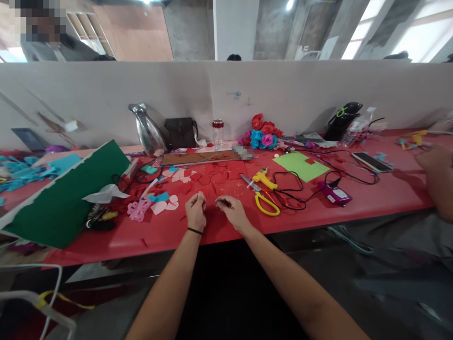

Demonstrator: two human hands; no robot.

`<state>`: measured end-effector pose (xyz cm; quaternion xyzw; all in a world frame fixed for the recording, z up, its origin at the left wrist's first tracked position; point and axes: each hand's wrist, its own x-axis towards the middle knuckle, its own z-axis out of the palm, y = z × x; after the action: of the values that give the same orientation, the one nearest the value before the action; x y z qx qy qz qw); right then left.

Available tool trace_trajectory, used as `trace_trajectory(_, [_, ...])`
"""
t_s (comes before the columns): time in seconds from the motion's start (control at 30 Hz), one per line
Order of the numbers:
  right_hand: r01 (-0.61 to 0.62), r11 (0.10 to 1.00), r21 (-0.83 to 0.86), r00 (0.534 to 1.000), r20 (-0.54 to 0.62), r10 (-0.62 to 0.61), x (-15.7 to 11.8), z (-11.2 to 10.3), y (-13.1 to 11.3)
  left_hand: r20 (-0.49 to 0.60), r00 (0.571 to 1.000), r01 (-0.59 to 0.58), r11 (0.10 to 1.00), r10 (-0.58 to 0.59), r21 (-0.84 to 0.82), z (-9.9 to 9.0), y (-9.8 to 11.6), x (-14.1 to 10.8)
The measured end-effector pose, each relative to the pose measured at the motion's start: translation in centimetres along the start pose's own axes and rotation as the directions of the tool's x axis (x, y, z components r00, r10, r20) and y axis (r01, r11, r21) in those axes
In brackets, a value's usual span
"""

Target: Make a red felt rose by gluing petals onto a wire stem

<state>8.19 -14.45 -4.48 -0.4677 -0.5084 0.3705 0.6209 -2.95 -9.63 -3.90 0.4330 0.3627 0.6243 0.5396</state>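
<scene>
Over the front edge of the red table [226, 229], my left hand [196, 211] has its fingers curled together, with a dark band on the wrist. Whatever it may pinch is too small to make out. Just to its right, my right hand [230, 211] is curled with thumb and fingertips close together; its contents are hidden. A small gap separates the hands. Red paper pieces [215, 174] lie beyond them. Pink paper petals [166, 205] are to the left. Yellow-handled scissors [267, 204] and a yellow glue gun [264, 178] lie to the right.
A green board [71, 196] leans at left. Behind stand a metal jug [147, 130], a black bag [180, 133], a glass jar [218, 134] and paper flowers [265, 132]. Right are green paper [300, 165], black cords, a purple box [335, 193], a phone [371, 162] and another person's hand [437, 165].
</scene>
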Motion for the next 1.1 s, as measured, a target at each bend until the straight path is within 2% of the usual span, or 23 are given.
trace_trajectory(0.13, [0.002,1.000,-0.013,1.000,-0.009,-0.002,0.0,0.0,0.1,0.051,0.997,-0.055,0.992,0.050,0.112,0.3,0.2,-0.3])
trace_trajectory(0.2, [0.006,1.000,-0.017,1.000,-0.005,-0.006,0.1,0.0,0.2,0.073,0.990,-0.128,0.986,0.121,0.108,0.4,0.4,-0.3])
trace_trajectory(0.27, [0.007,1.000,-0.016,1.000,0.007,-0.006,0.1,0.0,0.4,0.033,0.987,-0.158,0.985,0.156,0.071,0.3,0.4,-0.3])
trace_trajectory(0.33, [0.005,1.000,-0.015,1.000,0.017,-0.004,0.1,0.0,0.5,-0.016,0.991,-0.135,0.990,0.136,0.040,0.0,0.3,-0.1])
trace_trajectory(0.4, [0.005,1.000,-0.022,1.000,0.014,-0.004,0.1,0.1,0.6,-0.015,0.996,-0.091,0.996,0.091,0.022,-0.2,0.1,0.0])
trace_trajectory(0.53, [0.011,0.999,-0.032,1.000,-0.006,-0.011,0.2,0.1,0.7,0.067,0.995,-0.081,0.996,0.078,0.043,-0.2,-0.1,-0.1])
trace_trajectory(0.67, [0.046,0.999,-0.028,0.999,0.026,-0.046,0.2,0.1,0.8,0.165,0.985,-0.054,0.998,0.048,0.029,0.1,0.2,-0.3])
trace_trajectory(0.9, [0.062,0.998,-0.032,0.996,0.063,-0.060,0.2,0.1,1.2,0.226,0.974,-0.021,1.000,0.016,0.017,0.0,0.5,-0.4])
trace_trajectory(1.1, [0.064,0.995,-0.072,0.997,0.045,-0.061,0.2,-0.1,1.0,0.243,0.969,-0.058,0.997,0.044,0.048,0.0,0.2,-0.4])
